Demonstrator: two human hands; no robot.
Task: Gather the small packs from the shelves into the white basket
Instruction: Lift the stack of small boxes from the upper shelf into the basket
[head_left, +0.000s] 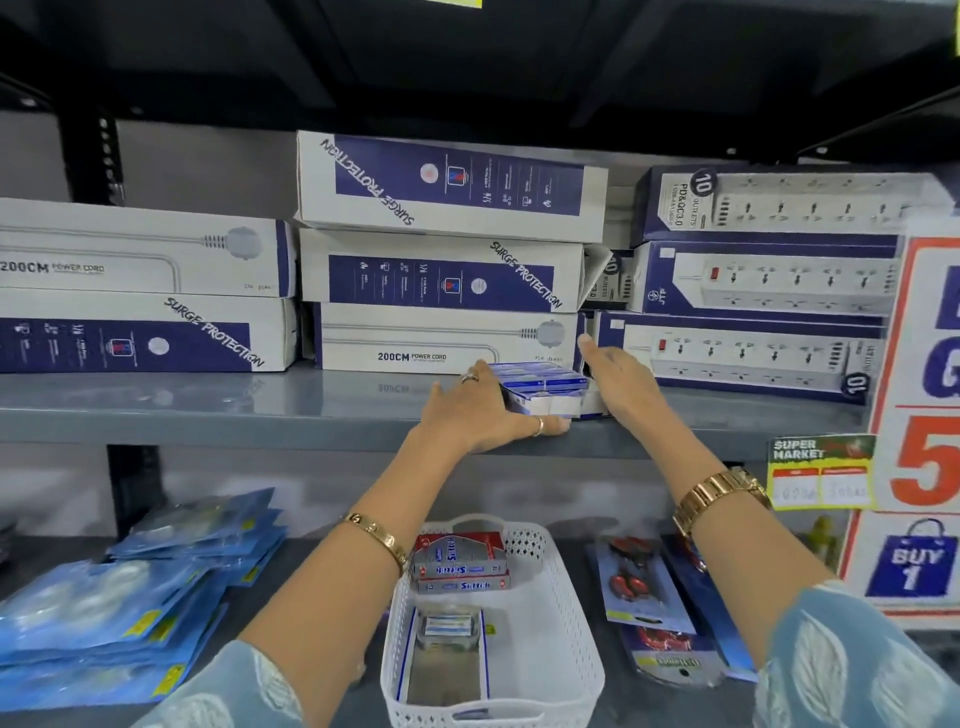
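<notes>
Left hand is gripping the small packs at the upper shelf's front edge, boxes right behind. Right hand, fingers straight, is pressing their right side; white basket is sitting below.

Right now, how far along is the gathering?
Done: red packs and a blister pack lie in the basket. In hand: the left hand grips the blue packs on the upper shelf, with the right hand open at their other side. Left: moving them into the basket.
</notes>
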